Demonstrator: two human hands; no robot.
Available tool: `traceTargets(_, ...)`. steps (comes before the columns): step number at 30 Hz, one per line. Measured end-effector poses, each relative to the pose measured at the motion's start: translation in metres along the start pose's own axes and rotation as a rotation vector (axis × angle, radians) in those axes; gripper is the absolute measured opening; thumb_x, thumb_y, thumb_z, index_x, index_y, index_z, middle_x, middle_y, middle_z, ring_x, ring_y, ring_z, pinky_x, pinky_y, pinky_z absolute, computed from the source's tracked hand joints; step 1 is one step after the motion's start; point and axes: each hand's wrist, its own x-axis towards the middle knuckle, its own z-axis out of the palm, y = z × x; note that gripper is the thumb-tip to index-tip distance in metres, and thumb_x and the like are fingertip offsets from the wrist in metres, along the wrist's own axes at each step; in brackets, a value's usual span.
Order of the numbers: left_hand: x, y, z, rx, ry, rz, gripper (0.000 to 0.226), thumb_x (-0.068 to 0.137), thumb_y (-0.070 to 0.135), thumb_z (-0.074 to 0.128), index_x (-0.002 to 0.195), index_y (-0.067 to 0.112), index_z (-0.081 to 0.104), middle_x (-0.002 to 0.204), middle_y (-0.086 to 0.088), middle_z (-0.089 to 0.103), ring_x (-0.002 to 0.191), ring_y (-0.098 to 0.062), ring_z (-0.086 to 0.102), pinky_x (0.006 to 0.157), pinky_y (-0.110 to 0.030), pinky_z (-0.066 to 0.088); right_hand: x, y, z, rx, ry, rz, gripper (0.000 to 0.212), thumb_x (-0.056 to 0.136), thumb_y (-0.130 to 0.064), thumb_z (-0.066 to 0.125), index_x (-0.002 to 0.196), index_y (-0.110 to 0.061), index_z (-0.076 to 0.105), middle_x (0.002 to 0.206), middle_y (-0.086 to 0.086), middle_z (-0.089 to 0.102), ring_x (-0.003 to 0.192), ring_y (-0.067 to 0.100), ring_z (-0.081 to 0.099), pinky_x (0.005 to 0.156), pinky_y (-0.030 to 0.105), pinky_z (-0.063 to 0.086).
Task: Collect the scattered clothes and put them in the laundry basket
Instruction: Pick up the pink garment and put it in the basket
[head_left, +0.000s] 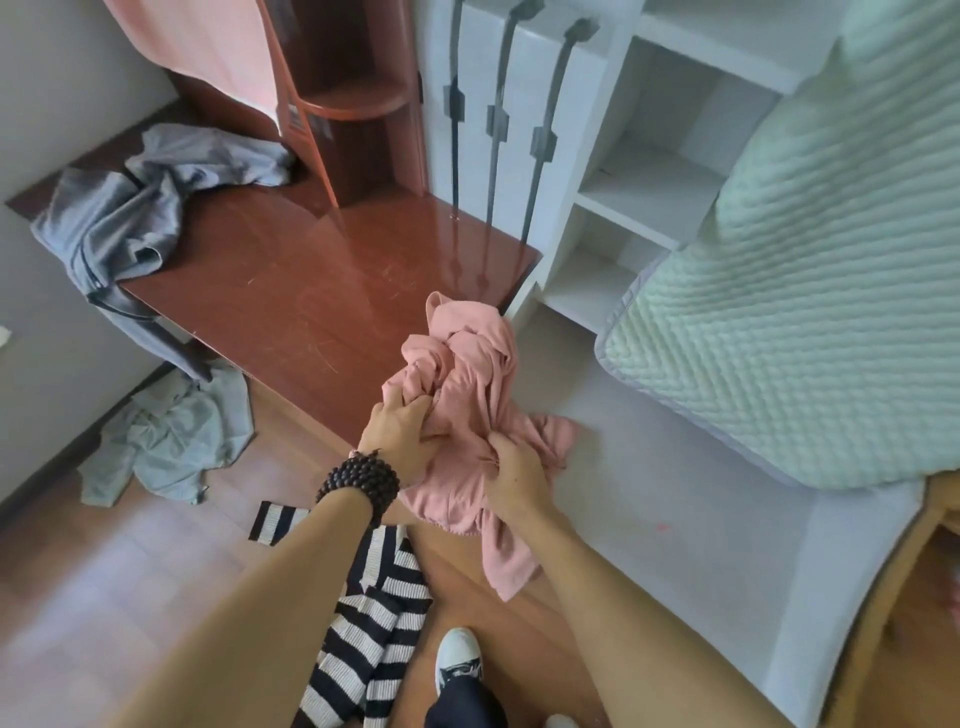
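One head-worn wide-angle view looks steeply down over both forearms, close above the wooden floor (156, 597), facing the red-brown desk (311, 291).

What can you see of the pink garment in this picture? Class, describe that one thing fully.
The pink garment is soft, thin-looking fabric, salmon pink, bunched and twisted into folds. It is held up in front of the person, over the near edge of the brown desk. The left hand grips its left side; the right hand clutches its lower right. A loose flap hangs below the hands. What kind of garment it is cannot be told.
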Motion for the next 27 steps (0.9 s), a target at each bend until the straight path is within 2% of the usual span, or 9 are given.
traceTargets(3,-0.028,-0.001,-0.011,-0.124,0.089,-0.026,0.026,0.082,0.016,0.067,0.107,0.009,0.067,0.101,-0.011,0.048,0.088,-0.034,0.056,0.082,-0.039,0.052,-0.013,-0.011,-0.011,0.306,0.018,0.06,0.037,0.083,0.005,0.054,0.109,-0.014,0.074,0.103,0.006,0.07,0.099,0.027,0.065,0.088,0.034,0.053)
traceTargets(7,-0.071,0.022,-0.028,-0.262,0.187,0.012,0.009,0.086,0.008,0.063,0.095,0.007,0.065,0.086,-0.003,0.047,0.083,-0.028,0.052,0.076,-0.03,0.043,-0.043,-0.024,-0.036,0.797,-0.103,0.176,0.031,0.09,0.006,0.052,0.089,-0.022,0.066,0.081,0.003,0.067,0.068,0.015,0.06,0.055,0.02,0.047)
traceTargets(9,-0.094,0.039,-0.032,-0.294,0.213,0.02,0.005,0.087,0.009,0.06,0.092,0.009,0.06,0.088,-0.007,0.057,0.082,-0.029,0.056,0.077,-0.037,0.05,-0.062,-0.026,-0.06,0.988,-0.13,0.218,0.031,0.093,0.011,0.048,0.09,-0.016,0.062,0.08,0.006,0.065,0.062,0.012,0.059,0.052,0.017,0.047)
traceTargets(12,-0.145,0.073,-0.029,-0.483,0.189,-0.021,0.032,0.09,0.008,0.059,0.12,0.017,0.059,0.113,-0.01,0.068,0.103,-0.028,0.065,0.094,-0.044,0.055,-0.117,-0.012,-0.105,1.163,-0.204,0.16,0.038,0.095,0.014,0.042,0.107,-0.016,0.059,0.089,0.01,0.066,0.06,0.012,0.059,0.053,0.02,0.049)
traceTargets(15,-0.207,0.111,-0.013,-0.767,0.112,0.049,0.058,0.085,-0.007,0.058,0.128,0.032,0.053,0.126,-0.004,0.064,0.116,-0.023,0.064,0.098,-0.046,0.055,-0.176,0.025,-0.139,1.201,-0.304,0.094,0.066,0.093,0.015,0.039,0.136,-0.035,0.047,0.108,0.012,0.068,0.07,0.016,0.06,0.065,0.027,0.051)
traceTargets(18,-0.269,0.152,0.012,-0.972,0.002,0.054,0.076,0.083,-0.017,0.055,0.141,0.032,0.046,0.136,-0.003,0.059,0.118,-0.024,0.063,0.092,-0.048,0.058,-0.235,0.077,-0.164,1.21,-0.432,0.046,0.078,0.087,0.019,0.036,0.145,-0.032,0.046,0.11,0.015,0.066,0.073,0.018,0.061,0.062,0.028,0.052)
traceTargets(21,-0.329,0.195,0.056,-1.069,-0.084,0.01,0.066,0.088,-0.019,0.049,0.134,0.028,0.054,0.116,0.001,0.068,0.103,-0.021,0.065,0.077,-0.033,0.06,-0.3,0.135,-0.179,1.167,-0.432,0.037,0.067,0.084,0.02,0.04,0.135,-0.019,0.059,0.1,0.011,0.066,0.073,0.017,0.062,0.066,0.027,0.052)
traceTargets(23,-0.363,0.223,0.085,-1.107,-0.112,-0.03,0.061,0.092,-0.015,0.045,0.125,0.034,0.059,0.102,0.005,0.072,0.092,-0.016,0.067,0.078,-0.035,0.059,-0.337,0.165,-0.176,1.119,-0.343,0.092,0.052,0.087,0.015,0.047,0.126,-0.016,0.062,0.096,0.009,0.066,0.078,0.018,0.062,0.073,0.03,0.05)
traceTargets(27,-0.407,0.274,0.168,-1.112,-0.224,-0.08,0.05,0.096,-0.009,0.04,0.131,0.022,0.058,0.091,0.0,0.07,0.068,-0.001,0.068,0.058,-0.015,0.053,-0.404,0.236,-0.146,0.938,-0.18,0.163,0.034,0.087,-0.018,0.067,0.118,-0.03,0.068,0.111,0.001,0.076,0.104,0.021,0.073,0.091,0.038,0.059)
